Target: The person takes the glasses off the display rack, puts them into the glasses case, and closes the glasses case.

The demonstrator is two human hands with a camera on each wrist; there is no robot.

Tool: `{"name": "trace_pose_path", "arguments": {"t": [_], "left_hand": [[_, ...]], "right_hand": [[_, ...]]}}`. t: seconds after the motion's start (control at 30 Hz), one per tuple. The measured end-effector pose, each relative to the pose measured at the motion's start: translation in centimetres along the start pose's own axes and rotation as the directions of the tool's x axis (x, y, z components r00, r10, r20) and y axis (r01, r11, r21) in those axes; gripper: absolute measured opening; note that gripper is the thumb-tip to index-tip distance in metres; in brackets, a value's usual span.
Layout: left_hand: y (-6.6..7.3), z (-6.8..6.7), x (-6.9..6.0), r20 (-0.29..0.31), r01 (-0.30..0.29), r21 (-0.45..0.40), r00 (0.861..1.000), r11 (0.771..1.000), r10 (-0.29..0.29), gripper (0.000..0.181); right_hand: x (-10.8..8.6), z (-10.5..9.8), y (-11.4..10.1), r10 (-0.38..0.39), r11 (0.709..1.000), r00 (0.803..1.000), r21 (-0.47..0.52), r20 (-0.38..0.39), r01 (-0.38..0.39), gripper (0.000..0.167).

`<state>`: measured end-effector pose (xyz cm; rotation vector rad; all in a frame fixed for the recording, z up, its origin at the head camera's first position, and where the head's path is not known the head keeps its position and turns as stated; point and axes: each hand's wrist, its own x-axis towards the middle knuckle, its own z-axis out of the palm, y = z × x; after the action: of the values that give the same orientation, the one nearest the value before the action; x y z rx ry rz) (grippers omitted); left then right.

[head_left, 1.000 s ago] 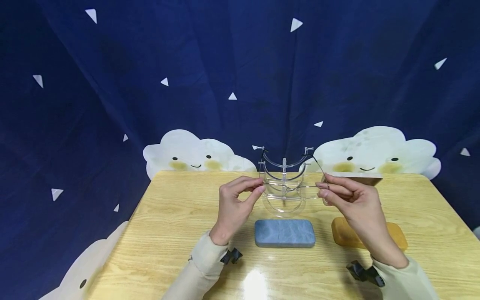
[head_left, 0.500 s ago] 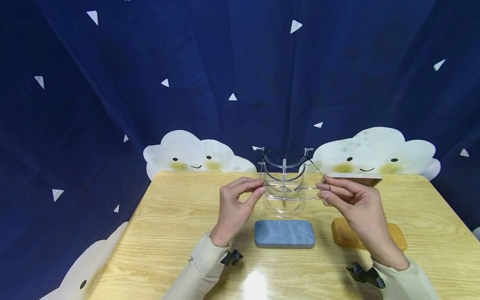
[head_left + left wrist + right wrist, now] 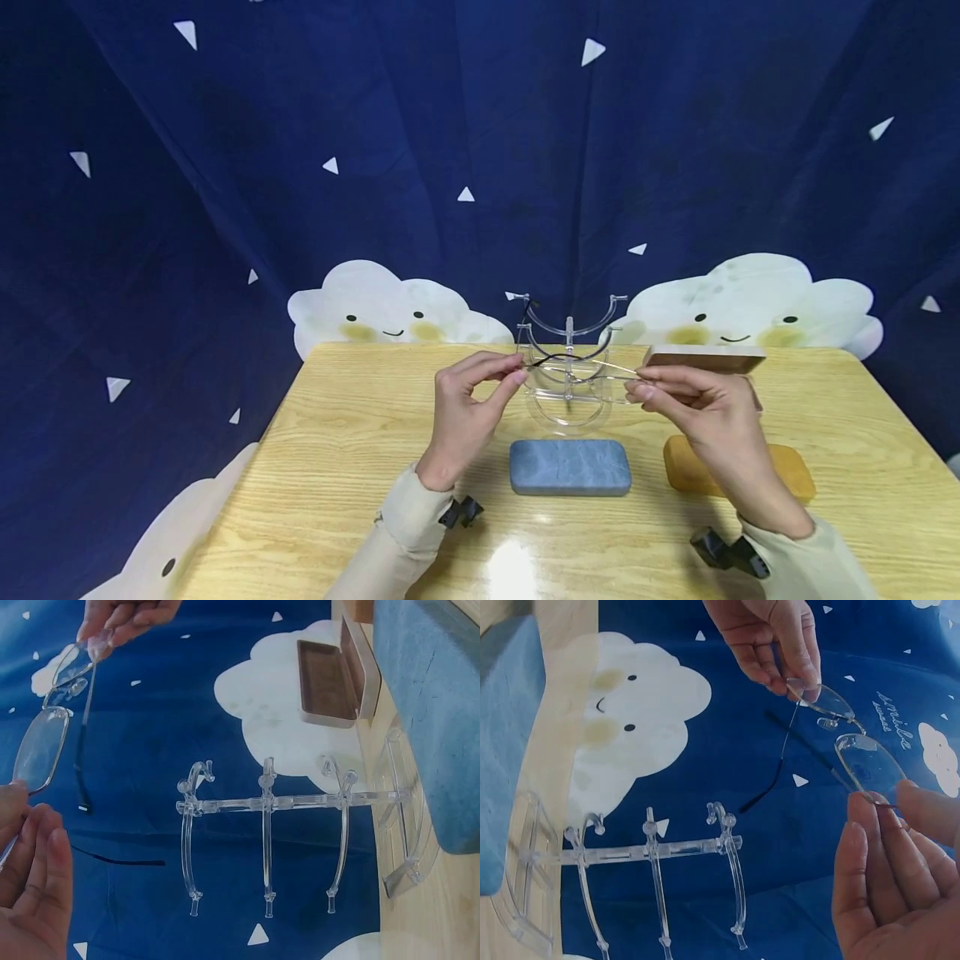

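Note:
A pair of thin metal-rimmed glasses is held up in the air between both hands, lenses clear, temple tips dark. My left hand pinches one end of the frame between thumb and fingers. At the opposite end, my right hand pinches the rim near the hinge. In the head view, the temple by the right hand lies folded across behind the lenses, while the other temple points away from me. Just beyond the glasses stands a clear acrylic eyewear display stand with curved arms, bearing no glasses.
On the wooden table, a blue glasses case lies in front of the stand. An orange case sits partly under the right forearm. Behind the right hand, an open case shows its brown lining. A dark blue curtain hangs behind.
The temple on the right side has swung inward, from pointing away to lying across behind the lenses. My right hand has shifted slightly left and down; the left hand has barely moved.

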<state>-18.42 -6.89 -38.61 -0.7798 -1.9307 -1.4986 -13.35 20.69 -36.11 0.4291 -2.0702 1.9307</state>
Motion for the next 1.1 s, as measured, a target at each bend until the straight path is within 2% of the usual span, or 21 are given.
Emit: {"name": "trace_pose_path", "arguments": {"t": [0.13,0.33,0.47,0.6,0.7,0.87,1.1], "left_hand": [[0.08,-0.05,0.03,0.000,0.007,-0.002,1.000,1.000,-0.007,0.015],[0.02,0.06,-0.14,-0.011,0.034,-0.049,0.999,0.998,-0.035,0.023],[0.06,0.08,-0.26,-0.008,0.091,-0.077,0.996,0.993,-0.092,0.028],[0.16,0.03,-0.32,0.009,0.168,-0.085,0.986,0.982,-0.168,0.028],[0.26,0.10,-0.23,0.021,0.194,-0.086,0.981,0.977,-0.193,0.029],[0.28,-0.21,-0.04,0.020,0.182,-0.058,0.983,0.982,-0.181,0.028],[0.24,-0.44,0.27,0.017,0.131,0.029,0.991,0.991,-0.132,0.025]], "right_hand": [[-0.05,0.05,0.09,0.001,1.000,1.000,0.028,0.018,-0.001,0.022],[-0.07,0.10,0.09,0.007,0.999,1.000,0.050,0.029,-0.009,0.021],[-0.12,0.22,0.07,0.021,0.998,0.999,0.061,0.024,-0.023,0.021],[-0.08,0.35,0.03,0.032,0.998,0.999,0.059,0.017,-0.033,0.021],[-0.06,0.32,0.00,0.044,0.998,0.999,0.051,0.013,-0.044,0.021],[0.37,0.46,-0.03,0.046,0.998,0.998,0.042,0.030,-0.047,0.021],[0.67,0.56,-0.02,0.015,0.997,0.999,0.081,0.047,-0.019,0.020]]}}
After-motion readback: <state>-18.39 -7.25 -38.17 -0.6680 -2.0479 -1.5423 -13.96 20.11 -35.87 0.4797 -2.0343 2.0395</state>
